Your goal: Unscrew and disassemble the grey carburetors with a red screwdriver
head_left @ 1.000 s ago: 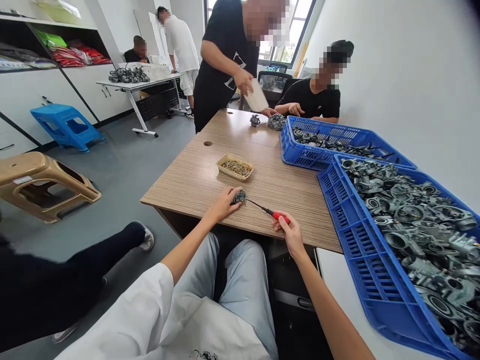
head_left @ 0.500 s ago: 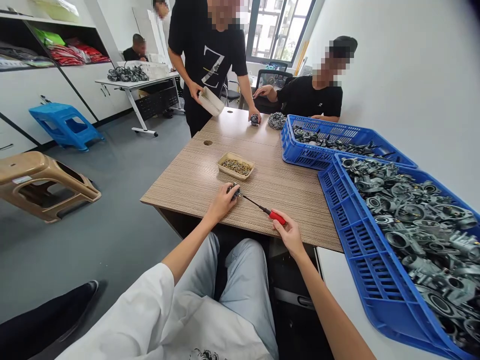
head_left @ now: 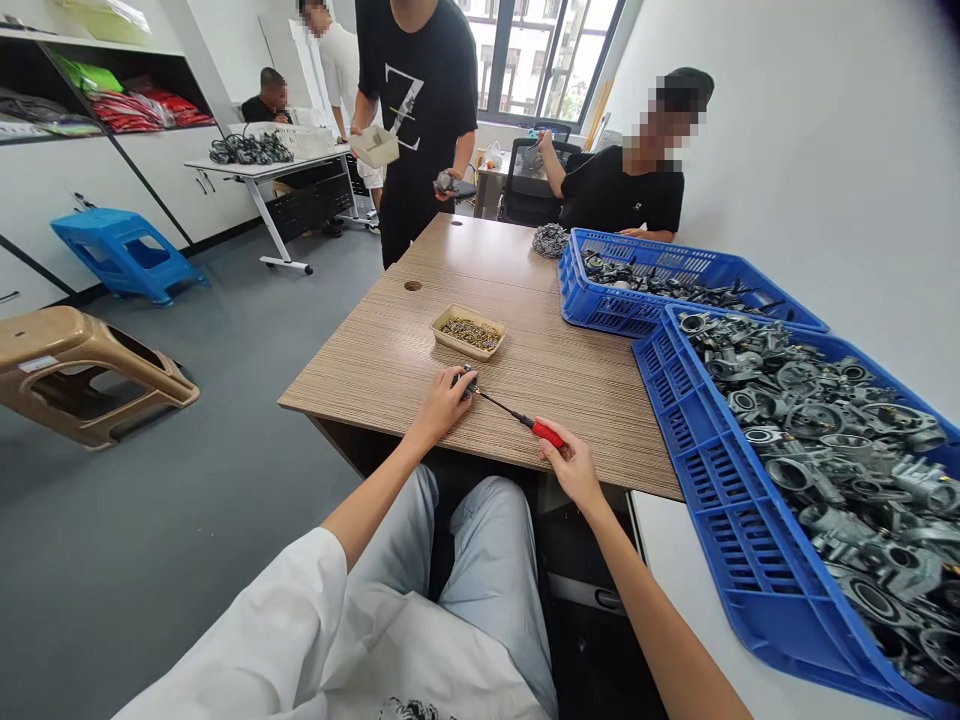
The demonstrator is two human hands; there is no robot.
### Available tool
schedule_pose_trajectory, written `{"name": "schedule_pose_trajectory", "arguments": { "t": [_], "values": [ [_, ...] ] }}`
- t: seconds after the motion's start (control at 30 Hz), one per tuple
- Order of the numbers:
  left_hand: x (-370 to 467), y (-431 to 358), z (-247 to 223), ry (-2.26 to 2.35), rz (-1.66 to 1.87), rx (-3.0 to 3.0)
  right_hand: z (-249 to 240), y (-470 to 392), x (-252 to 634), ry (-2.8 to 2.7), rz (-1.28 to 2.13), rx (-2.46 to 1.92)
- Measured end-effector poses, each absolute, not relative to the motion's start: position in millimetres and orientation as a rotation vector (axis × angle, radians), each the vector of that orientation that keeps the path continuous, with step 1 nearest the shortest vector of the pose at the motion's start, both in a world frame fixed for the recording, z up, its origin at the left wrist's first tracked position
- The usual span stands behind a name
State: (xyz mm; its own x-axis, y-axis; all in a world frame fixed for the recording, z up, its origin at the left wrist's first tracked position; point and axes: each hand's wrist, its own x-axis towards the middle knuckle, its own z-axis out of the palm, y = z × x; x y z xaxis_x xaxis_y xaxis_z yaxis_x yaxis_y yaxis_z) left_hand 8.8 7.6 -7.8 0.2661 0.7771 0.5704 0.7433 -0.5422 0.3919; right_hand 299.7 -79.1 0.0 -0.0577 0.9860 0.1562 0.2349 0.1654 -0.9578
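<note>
My left hand (head_left: 444, 405) is closed around a small grey metal part (head_left: 469, 380), holding it on the wooden table (head_left: 360, 360); the fingers hide most of it. It resembles the carburetor bodies in the near crate. My right hand (head_left: 570, 462) grips the red handle of a screwdriver (head_left: 546, 432). The dark shaft points left, and its tip meets the metal part at its right side. Just beyond my left hand stands a cream tray (head_left: 442, 338) holding many small brass-coloured pieces.
Two blue crates (head_left: 694, 470) of metal parts line the right side. A pile of grey parts (head_left: 550, 240) lies at the table's far end. Beyond it stands a person in black (head_left: 420, 110) with a pale container; another person (head_left: 622, 190) sits at right. Stools (head_left: 90, 370) stand left.
The standing person has lifted a dark part off the table and drawn back with the container. The seated person's hand has risen. My hands keep nearly the same position, screwdriver against the part.
</note>
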Motion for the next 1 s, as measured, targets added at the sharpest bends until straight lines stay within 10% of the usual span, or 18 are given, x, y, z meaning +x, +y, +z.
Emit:
{"name": "schedule_pose_trajectory", "arguments": {
  "t": [1.0],
  "values": [
    [8.5, 8.2, -9.4, 1.458, 1.183, 2.487, 0.0, -78.9, 295.5, -1.524, 0.933, -1.307]
  ]
}}
